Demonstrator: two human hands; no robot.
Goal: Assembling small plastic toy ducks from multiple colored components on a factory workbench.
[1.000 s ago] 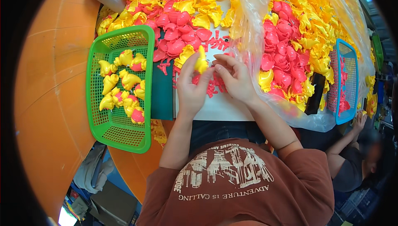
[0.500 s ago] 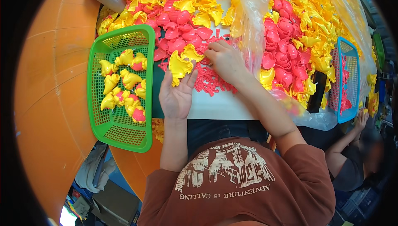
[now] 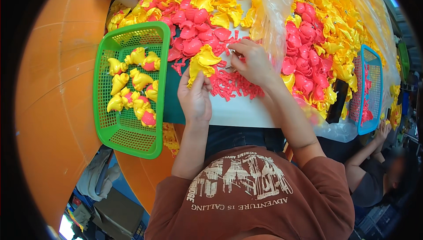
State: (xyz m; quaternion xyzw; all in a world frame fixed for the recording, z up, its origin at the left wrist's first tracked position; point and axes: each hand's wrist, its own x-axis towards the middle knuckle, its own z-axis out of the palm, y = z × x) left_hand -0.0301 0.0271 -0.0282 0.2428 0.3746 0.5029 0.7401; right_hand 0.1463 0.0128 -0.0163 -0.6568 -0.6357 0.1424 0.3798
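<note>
Broadly, heap: I see yellow curved plastic shells (image 3: 339,59) banked over the far and right side of the work surface, with glossy pink rounded plastic shells (image 3: 306,33) among them.
Film: clear crumpled plastic sheeting (image 3: 273,19) runs between left and right piles.
Green basket: rectangular green plastic mesh basket (image 3: 166,59), person's left; yellow-and-pink plastic figures (image 3: 141,80) lie inside.
Blue basket: narrower light-blue plastic mesh basket (image 3: 375,90), far right, pink pieces in it.
Right hand (image 3: 256,65): thumb and fingers drawn near each other above the work surface; from my end I cannot tell whether they pinch anything.
Left hand (image 3: 196,101): closed, gripping a thin wavy-edged yellow plastic piece (image 3: 198,69) by its lower part.
Held piece: between the green basket and the right hand, near the pink pile.
Scatter: small pink stick-like plastic bits (image 3: 233,85) on a flat white board (image 3: 242,113), just beside the right hand.
</note>
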